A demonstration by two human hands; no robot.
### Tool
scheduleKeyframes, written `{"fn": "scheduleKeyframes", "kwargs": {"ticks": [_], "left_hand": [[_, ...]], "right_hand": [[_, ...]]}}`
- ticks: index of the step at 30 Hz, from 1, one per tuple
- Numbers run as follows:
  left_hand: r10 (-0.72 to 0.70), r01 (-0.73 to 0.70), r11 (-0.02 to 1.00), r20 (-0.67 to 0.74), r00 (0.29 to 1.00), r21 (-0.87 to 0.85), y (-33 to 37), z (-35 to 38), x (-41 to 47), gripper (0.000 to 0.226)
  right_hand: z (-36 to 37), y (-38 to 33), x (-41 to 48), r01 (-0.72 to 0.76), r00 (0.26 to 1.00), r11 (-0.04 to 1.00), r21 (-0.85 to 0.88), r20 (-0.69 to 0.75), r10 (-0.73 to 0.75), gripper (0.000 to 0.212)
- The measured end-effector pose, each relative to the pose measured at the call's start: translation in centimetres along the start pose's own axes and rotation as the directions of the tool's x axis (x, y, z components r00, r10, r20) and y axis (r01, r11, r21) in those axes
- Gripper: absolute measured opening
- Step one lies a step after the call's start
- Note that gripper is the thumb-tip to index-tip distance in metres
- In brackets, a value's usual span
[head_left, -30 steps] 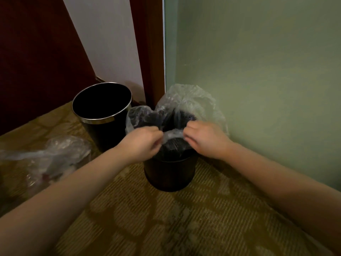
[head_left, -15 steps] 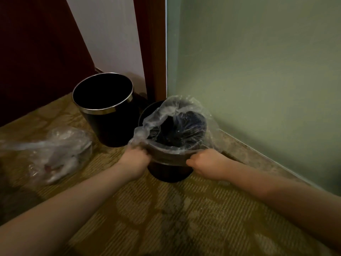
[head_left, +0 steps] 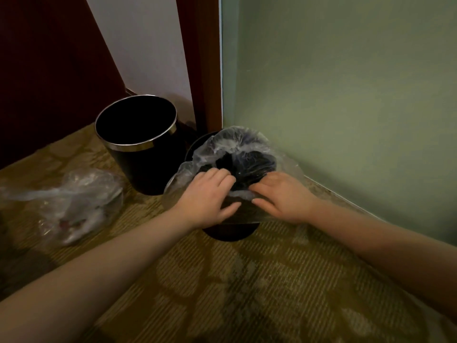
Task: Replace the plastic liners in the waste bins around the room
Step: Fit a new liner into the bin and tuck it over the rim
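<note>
Well, bin (head_left: 230,231) upright w/ liner (head_left: 235,142) mouth up

Black silver-rimmed bin (head_left: 148,169); 2nd bin (head_left: 230,231) black, liner (head_left: 237,142) clear — carpet (head_left: 247,280) olive-gold, striped; wall (head_left: 346,95) green.

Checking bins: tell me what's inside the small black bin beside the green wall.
A clear plastic liner lines the small black bin, pinched at the near rim by the left hand and right hand. Its depths are dark, so any contents are hidden.

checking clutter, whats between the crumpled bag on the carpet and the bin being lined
Head view: the unlined silver-rimmed bin stands between crumpled bag and lined bin.
</note>
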State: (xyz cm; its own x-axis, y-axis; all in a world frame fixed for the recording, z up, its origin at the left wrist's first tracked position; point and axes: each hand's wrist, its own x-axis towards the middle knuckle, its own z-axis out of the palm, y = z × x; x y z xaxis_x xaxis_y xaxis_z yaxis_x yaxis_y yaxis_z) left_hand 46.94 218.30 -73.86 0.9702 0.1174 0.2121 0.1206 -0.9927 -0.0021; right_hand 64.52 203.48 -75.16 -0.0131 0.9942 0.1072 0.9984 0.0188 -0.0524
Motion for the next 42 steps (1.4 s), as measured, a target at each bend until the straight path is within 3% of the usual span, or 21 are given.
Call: {"fn": "scheduleKeyframes", "kwargs": {"ticks": [2, 3, 6, 11, 14, 16, 18, 20, 22, 25, 29, 32, 36, 42], "left_hand": [[-0.039, 0.031, 0.999, 0.254, 0.966, 0.035, -0.9, 0.6, -0.1, 0.045], [-0.024, 0.008, 0.999, 0.303, 0.953, 0.054, -1.5, 1.0, -0.4, 0.044], [0.006, -0.031, 0.996, 0.307, 0.952, 0.078, -3.1, 1.2, -1.1, 0.041], [0.012, -0.057, 0.986, 0.276, 0.961, 0.158, -4.4, 1.3, -1.3, 0.041], [0.087, -0.104, 0.990, 0.173, 0.981, 0.093, -4.3, 1.2, -1.7, 0.047], [0.110, -0.110, 0.994, 0.017, 0.994, 0.025, -3.8, 0.9, -1.8, 0.045], [0.013, -0.018, 0.999, -0.127, 0.992, -0.037, -3.1, 0.4, -1.2, 0.036], [-0.156, 0.139, 0.985, -0.171, 0.973, -0.104, -2.7, 0.3, -0.1, 0.028], [-0.284, 0.261, 0.954, -0.164, 0.945, -0.148, -2.9, 0.3, 0.8, 0.028], [-0.347, 0.332, 0.937, -0.200, 0.916, -0.106, -4.1, 0.0, 2.1, 0.030], [-0.414, 0.395, 0.910, -0.195, 0.889, -0.126, -6.0, -0.5, 3.9, 0.042], [-0.472, 0.460, 0.879, -0.089, 0.877, -0.122, -7.5, -0.3, 5.0, 0.061], [-0.581, 0.585, 0.786, 0.086, 0.810, -0.198, -9.5, 0.5, 6.6, 0.071], [-0.632, 0.675, 0.597, 0.263, 0.729, -0.434, -10.7, 2.1, 8.2, 0.074]], "right_hand": [[0.1, 0.6, -0.1, 0.021, 0.999, 0.999, -0.040, 0.042, -0.020, 0.055], [0.1, 1.1, -0.1, 0.024, 0.998, 0.998, -0.061, 0.053, -0.021, 0.056], [-0.3, 3.5, -0.2, -0.005, 0.997, 0.992, -0.127, 0.077, 0.015, 0.057], [-0.8, 4.3, 0.4, -0.063, 0.978, 0.993, -0.105, 0.190, 0.082, 0.075], [-0.6, 3.4, 0.2, -0.010, 0.997, 0.997, -0.080, 0.079, 0.016, 0.072], [-0.6, 2.3, 0.2, 0.040, 0.996, 0.998, -0.041, -0.079, -0.043, 0.059], [-0.7, 0.8, 0.9, 0.037, 0.962, 0.999, 0.013, -0.271, -0.033, 0.046], [-0.8, -0.5, 2.4, -0.007, 0.920, 0.998, 0.055, -0.390, 0.028, 0.043], [-1.1, -1.0, 4.2, -0.072, 0.901, 0.996, 0.053, -0.426, 0.087, 0.046], [-2.2, -0.8, 6.8, -0.152, 0.888, 0.988, 0.032, -0.435, 0.151, 0.055], [-3.6, 0.4, 10.2, -0.313, 0.922, 0.950, 0.005, -0.241, 0.305, 0.070], [-3.5, 2.2, 12.8, -0.417, 0.902, 0.907, 0.061, -0.089, 0.421, 0.074], [-2.9, 4.5, 14.8, -0.460, 0.888, 0.885, 0.077, 0.035, 0.459, 0.078], [-0.9, 7.3, 16.2, -0.578, 0.816, 0.736, 0.354, 0.241, 0.525, 0.077]]}}
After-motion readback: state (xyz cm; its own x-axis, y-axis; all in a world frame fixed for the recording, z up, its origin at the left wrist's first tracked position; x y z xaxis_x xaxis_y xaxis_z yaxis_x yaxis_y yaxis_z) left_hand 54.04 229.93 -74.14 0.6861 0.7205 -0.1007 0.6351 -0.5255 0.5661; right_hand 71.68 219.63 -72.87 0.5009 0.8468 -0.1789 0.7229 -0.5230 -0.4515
